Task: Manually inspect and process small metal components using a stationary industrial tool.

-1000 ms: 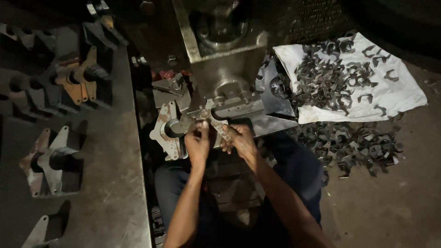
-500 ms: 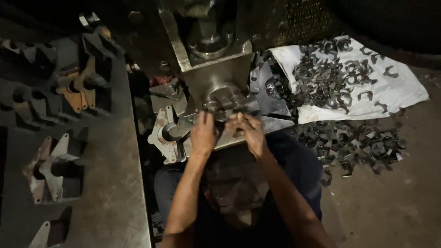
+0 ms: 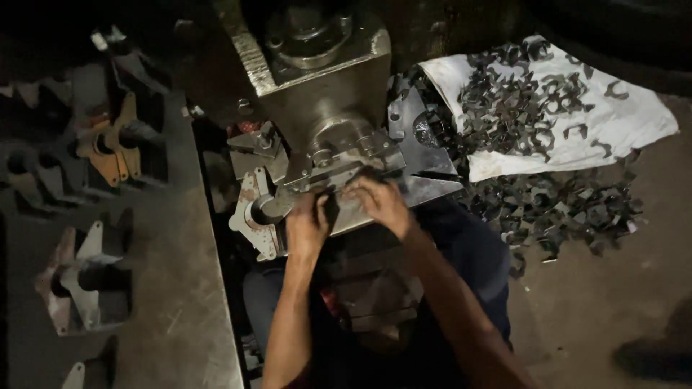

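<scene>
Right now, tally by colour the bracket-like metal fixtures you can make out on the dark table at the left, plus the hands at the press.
Orange-brown fixture: 1
Pale grey fixture: 1
Dark fixtures, blurred in shadow: cannot count
Hands, left hand and right hand: 2
Total clearly countable: 4

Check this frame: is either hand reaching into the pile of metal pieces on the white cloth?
No. Both the left hand and right hand are at the press, apart from the metal pieces on the white cloth.

At one o'clock we see dark grey metal clips [image 3: 519, 101] on a white sheet [image 3: 634, 122]; at ten o'clock, an orange-tan bracket [image 3: 108, 148].
</scene>
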